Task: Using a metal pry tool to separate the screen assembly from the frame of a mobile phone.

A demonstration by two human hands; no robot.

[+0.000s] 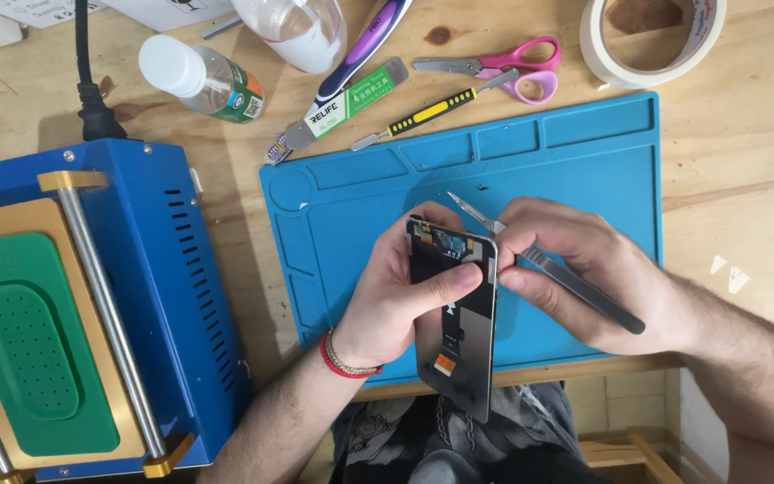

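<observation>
Wooden counter (745, 161) carries all items. Blue machine (163, 296) w/ gold frame, steel rails and green perforated pad sits at far left; black power cord (87, 81) runs up from its rear.

Blue silicone work mat (575, 170) lies centre-right, its near edge at the counter's front edge.

Phone screen assy (454, 332), dark, back side up w/ flex cable visible, is held upright-ish above the mat's near edge, lower end hanging over the person's lap.

Left hand (396, 296): grip clamped on the assy, fingers behind the left edge, thumb across the face. Red bracelet at wrist.

Right hand (584, 269): grip clamped on metal tweezers (575, 287), tips projecting up-left, just above the assy's top right corner.

Beyond the mat, in a loose row: masking tape roll (651, 40) top right, pink-handled scissors (503, 67), yellow-black spudger (423, 115), flat metal pry tool (338, 112), purple-white handled tool (365, 45), small clear bottle (203, 79) lying on its side, larger clear bottle (293, 31) at top edge.
</observation>
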